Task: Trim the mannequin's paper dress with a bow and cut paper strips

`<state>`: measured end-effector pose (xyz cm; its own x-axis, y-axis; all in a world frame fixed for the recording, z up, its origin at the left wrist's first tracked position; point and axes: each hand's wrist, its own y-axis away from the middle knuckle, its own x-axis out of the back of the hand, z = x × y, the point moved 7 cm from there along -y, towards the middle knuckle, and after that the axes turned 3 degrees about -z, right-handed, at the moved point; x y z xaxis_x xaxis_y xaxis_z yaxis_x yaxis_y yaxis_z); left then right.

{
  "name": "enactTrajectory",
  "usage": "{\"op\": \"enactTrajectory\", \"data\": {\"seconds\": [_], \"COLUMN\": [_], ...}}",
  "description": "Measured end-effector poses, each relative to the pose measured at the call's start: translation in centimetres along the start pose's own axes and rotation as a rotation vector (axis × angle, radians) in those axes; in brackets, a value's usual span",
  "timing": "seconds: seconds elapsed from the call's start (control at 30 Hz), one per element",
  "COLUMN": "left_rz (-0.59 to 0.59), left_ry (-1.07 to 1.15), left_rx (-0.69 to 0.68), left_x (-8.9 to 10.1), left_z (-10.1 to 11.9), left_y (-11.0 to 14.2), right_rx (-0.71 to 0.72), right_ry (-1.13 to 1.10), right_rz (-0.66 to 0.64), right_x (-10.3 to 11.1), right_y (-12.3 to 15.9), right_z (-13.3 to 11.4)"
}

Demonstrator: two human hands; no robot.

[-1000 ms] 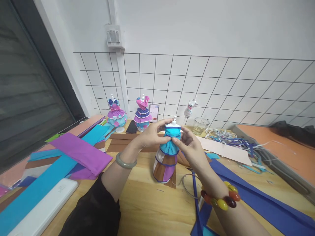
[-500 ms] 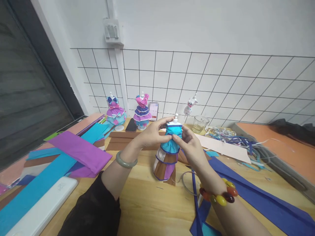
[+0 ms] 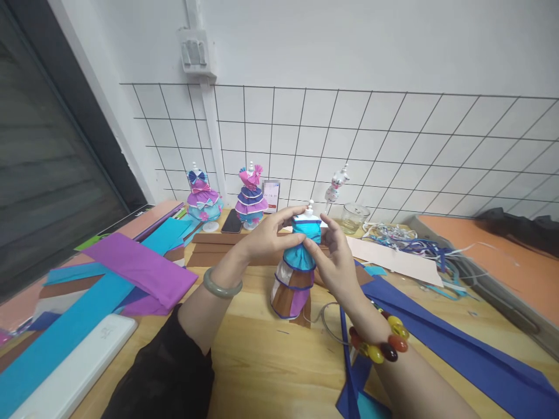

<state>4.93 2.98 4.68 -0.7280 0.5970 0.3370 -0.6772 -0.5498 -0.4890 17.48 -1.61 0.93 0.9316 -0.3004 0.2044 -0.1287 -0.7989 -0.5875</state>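
Note:
A miniature dress form (image 3: 310,213) stands upright on the table in front of me, wearing a tiered doll dress (image 3: 297,279) with a turquoise bodice and brown, white and purple skirt panels edged in blue. My left hand (image 3: 273,233) grips the bodice from the left, its thumb laid across the front. From the right, my right hand (image 3: 334,253) presses its thumb on the waist, with the other fingers curled round the far side. Both thumb tips nearly meet at the waist. The back of the bodice is hidden.
Two dressed mini forms (image 3: 203,201) and a bare patterned form (image 3: 336,185) stand by the grid wall, with a glass cup (image 3: 354,218) nearby. Folded purple fabric (image 3: 144,270) and a white power bank (image 3: 78,366) lie left. Blue fabric (image 3: 458,349) and tangled ribbons (image 3: 402,238) lie right.
My right hand's fingers have lifted and loosened a little from the bodice's side, while its thumb stays at the waist. The left hand holds nearly the same place.

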Motion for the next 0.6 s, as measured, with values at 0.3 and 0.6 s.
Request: {"op": "enactTrajectory", "data": {"seconds": [0.3,0.6], "left_rz": [0.028,0.065], "left_ry": [0.029,-0.069], "left_rx": [0.021,0.027], "left_x": [-0.13,0.42], "left_z": [-0.54,-0.56], "left_y": [-0.14,-0.02], "right_rx": [0.143,0.202], "right_ry": [0.252,0.264], "right_rz": [0.033,-0.033], "right_x": [0.49,0.31], "right_y": [0.19,0.02], "right_z": [0.15,-0.01]}}
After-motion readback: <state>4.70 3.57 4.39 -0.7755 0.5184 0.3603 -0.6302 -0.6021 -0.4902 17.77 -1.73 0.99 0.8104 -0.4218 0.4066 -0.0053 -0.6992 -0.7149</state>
